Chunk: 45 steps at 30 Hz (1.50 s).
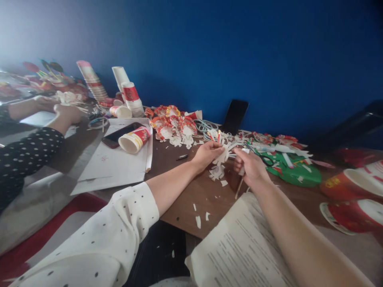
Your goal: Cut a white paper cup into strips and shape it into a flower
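My left hand [206, 156] pinches a cut paper cup [222, 155], its wall slit into white strips that spread outward. Close beside it, my right hand [251, 167] is closed with a small white piece [244, 161] showing between its fingers; what kind of thing it is I cannot tell. The right fingertips are near the strips, but whether they touch is unclear. A thin stick [238, 188] shows below that hand. More cut paper [217, 172] lies on the table under my hands.
Cut red-and-white cups [173, 123] are heaped behind. Scissors [267, 160] lie by a green sheet [299, 172]. A phone [235, 115] leans on the wall. Stacked cups [131, 99] stand left. A co-worker's hands [64, 111] are far left. Printed paper [239, 243] is in front.
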Each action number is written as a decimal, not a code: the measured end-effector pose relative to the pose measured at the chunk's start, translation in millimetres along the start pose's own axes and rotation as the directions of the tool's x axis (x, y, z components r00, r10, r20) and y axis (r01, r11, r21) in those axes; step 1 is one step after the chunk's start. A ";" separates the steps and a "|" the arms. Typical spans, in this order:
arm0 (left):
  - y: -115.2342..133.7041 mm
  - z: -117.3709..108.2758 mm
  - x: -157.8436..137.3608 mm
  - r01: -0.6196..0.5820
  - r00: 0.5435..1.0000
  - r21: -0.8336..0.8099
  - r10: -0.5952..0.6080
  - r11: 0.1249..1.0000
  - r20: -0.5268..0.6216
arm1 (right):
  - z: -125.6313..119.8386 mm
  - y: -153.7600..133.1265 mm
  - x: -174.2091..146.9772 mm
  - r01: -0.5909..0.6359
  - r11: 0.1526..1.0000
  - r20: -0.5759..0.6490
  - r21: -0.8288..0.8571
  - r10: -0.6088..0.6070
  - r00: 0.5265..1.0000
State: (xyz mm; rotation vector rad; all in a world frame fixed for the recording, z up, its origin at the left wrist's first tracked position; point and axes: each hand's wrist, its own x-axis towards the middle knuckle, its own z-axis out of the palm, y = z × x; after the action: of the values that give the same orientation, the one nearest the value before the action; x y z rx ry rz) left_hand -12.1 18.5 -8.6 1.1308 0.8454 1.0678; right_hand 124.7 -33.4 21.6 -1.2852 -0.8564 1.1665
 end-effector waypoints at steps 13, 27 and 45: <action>12.8 -5.2 -1.9 0.050 0.987 0.616 0.056 0.786 -0.151 | -2.5 2.4 3.3 0.044 0.999 -0.166 -0.016 -0.046 0.985; 4.7 -3.7 19.9 0.250 0.968 0.467 -0.207 0.848 -0.142 | -9.0 7.1 2.3 -0.179 0.942 0.107 -0.286 0.217 0.970; 2.3 -8.5 11.6 0.182 0.982 -0.087 -0.186 0.979 -0.037 | -9.9 16.3 8.3 -0.054 0.947 -0.001 -0.318 0.056 0.998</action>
State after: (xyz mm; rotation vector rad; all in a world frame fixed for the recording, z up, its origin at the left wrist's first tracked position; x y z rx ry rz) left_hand -17.2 32.2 -8.4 0.9426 0.9145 0.9687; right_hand 133.4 -29.5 3.2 -1.5757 -1.0512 1.1072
